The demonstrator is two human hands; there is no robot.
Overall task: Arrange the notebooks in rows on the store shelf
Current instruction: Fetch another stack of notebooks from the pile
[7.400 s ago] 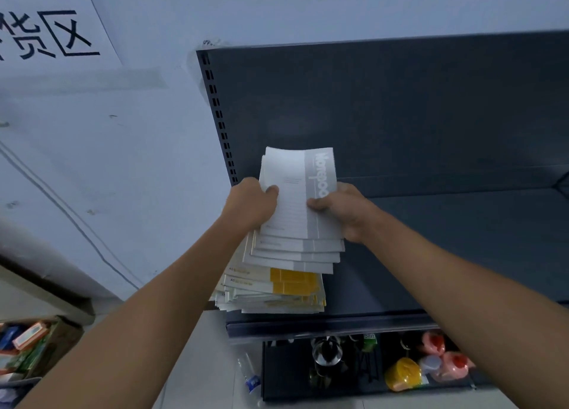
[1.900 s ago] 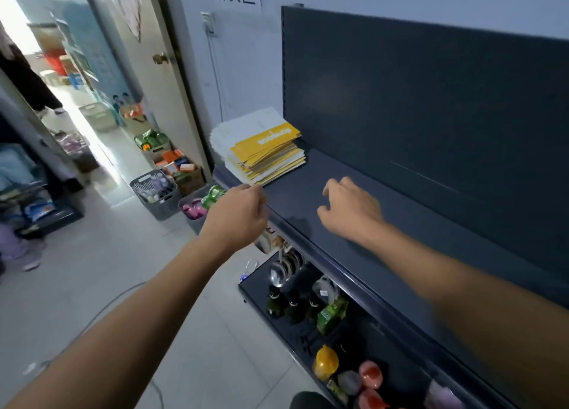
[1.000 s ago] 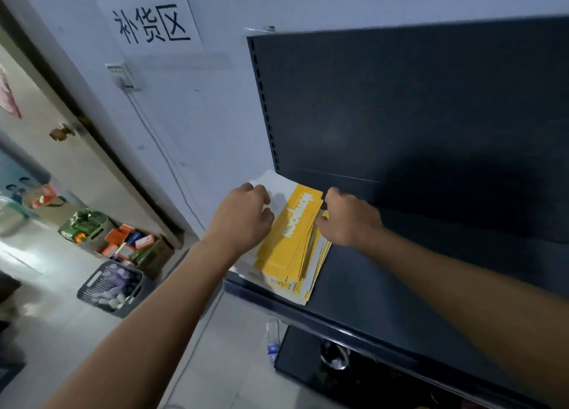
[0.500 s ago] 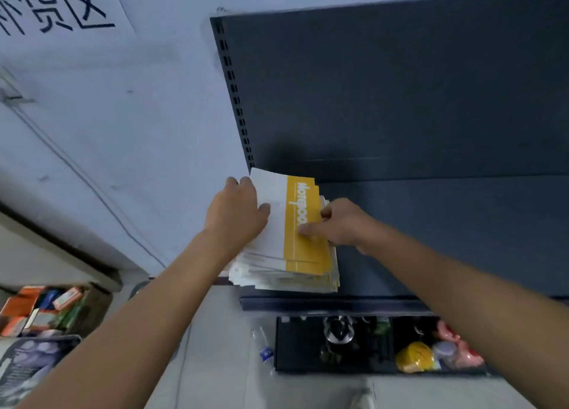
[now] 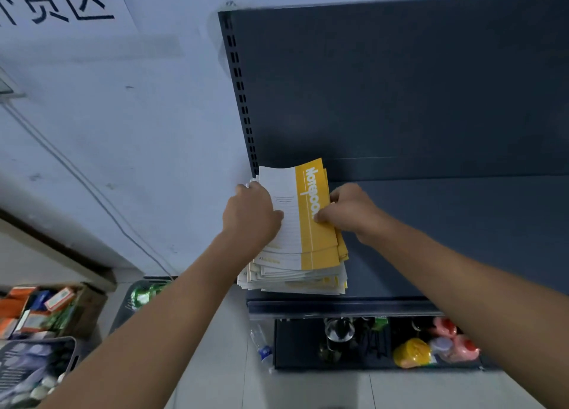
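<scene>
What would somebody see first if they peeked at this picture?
Probably the yellow-and-white notebook in the middle, its bright band popping against the dark grey shelf. The left hand and the right hand grip it by its two sides, atop a stack of notebooks at the shelf's left end. After that, the big black characters on the white sign at the top left.

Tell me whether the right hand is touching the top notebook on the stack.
Touching. In the head view the right hand pinches the top notebook: thumb on its yellow band, fingers curled round the right edge.
</scene>
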